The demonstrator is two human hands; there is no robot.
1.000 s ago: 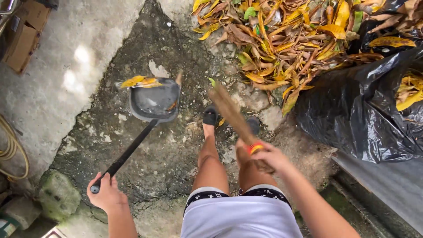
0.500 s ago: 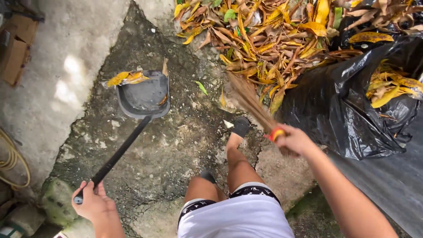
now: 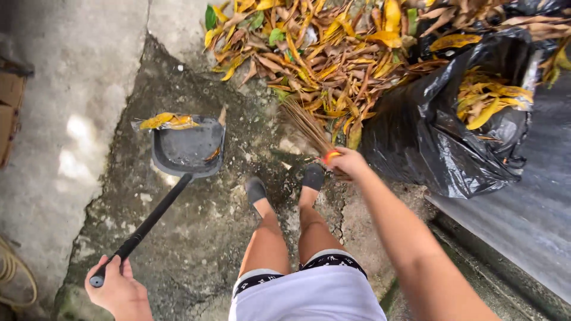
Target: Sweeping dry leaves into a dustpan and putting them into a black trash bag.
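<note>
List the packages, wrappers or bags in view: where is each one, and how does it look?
Wrapper: on the front edge of the dustpan, crumpled, yellow with clear film.
Bin bag: right of the leaf pile, black, glossy, open, with yellow leaves inside.
Cardboard box: at the left edge, brown, mostly cut off.
No signs or screens are visible.

From my feed, the cardboard box [image 3: 7,119] and coiled hose [image 3: 18,279] are cut off at the left edge. My right hand [image 3: 345,161] hides the broom [image 3: 306,128] handle. The black bag's [image 3: 440,142] bottom is hidden.
</note>
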